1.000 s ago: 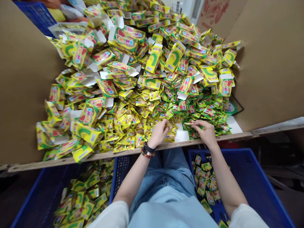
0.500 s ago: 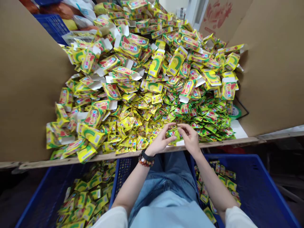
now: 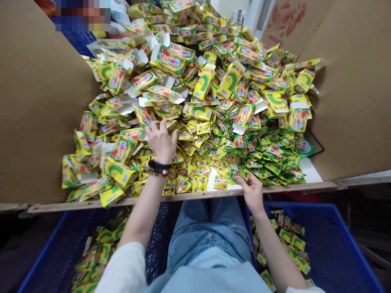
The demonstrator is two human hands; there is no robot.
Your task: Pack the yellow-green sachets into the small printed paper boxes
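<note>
My left hand (image 3: 161,141) is stretched over the pile, its fingers apart and the thumb held out. Its fingertips are at the lower end of a yellow and green printed carton (image 3: 144,115); I cannot tell whether they touch it. Near the table's front edge my right hand (image 3: 253,190) pinches a green candy sachet (image 3: 241,174) between thumb and fingers. Just left of that hand, a yellow sachet (image 3: 220,182) lies on a white patch of the tabletop. Loose yellow sachets (image 3: 183,184) spread further left, and green sachets (image 3: 271,158) are heaped to the right.
Open-flapped cartons (image 3: 168,61) pile up high at the back and left. Cardboard walls (image 3: 351,101) flank the work surface, with a wooden edge (image 3: 195,197) along its front. Below stand two blue crates, left (image 3: 45,260) and right (image 3: 330,240), with filled cartons inside.
My hands were together at the front edge. The left has moved up and left to the cartons; the right has shifted slightly right and down with the green sachet.
</note>
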